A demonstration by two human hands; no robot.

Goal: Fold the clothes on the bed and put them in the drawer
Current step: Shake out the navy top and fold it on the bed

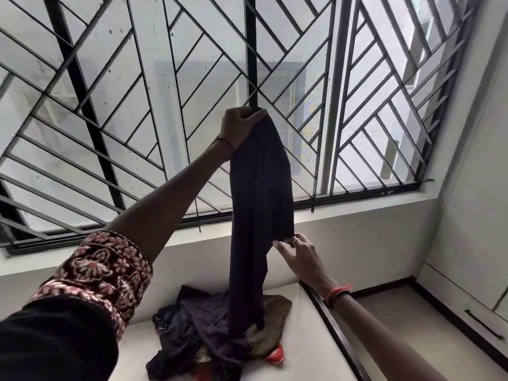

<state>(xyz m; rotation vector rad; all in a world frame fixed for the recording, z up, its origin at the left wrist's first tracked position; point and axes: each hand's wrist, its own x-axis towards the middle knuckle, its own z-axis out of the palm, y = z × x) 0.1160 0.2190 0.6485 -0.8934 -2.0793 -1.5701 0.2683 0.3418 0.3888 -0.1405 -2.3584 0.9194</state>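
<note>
A dark navy garment (261, 204) hangs in the air in front of the window. My left hand (240, 127) grips its top end, raised high. My right hand (295, 250) pinches a lower edge of the same garment on its right side. The garment's bottom trails down into a pile of clothes (209, 334) on the white bed (299, 350); the pile holds dark, olive-brown and red pieces. No drawer front can be told for sure in this view.
A barred window (165, 105) fills the wall behind the bed. The bed's dark frame edge (332, 331) runs along its right side. White cabinets with a dark handle (483, 324) stand at the right, with floor between them and the bed.
</note>
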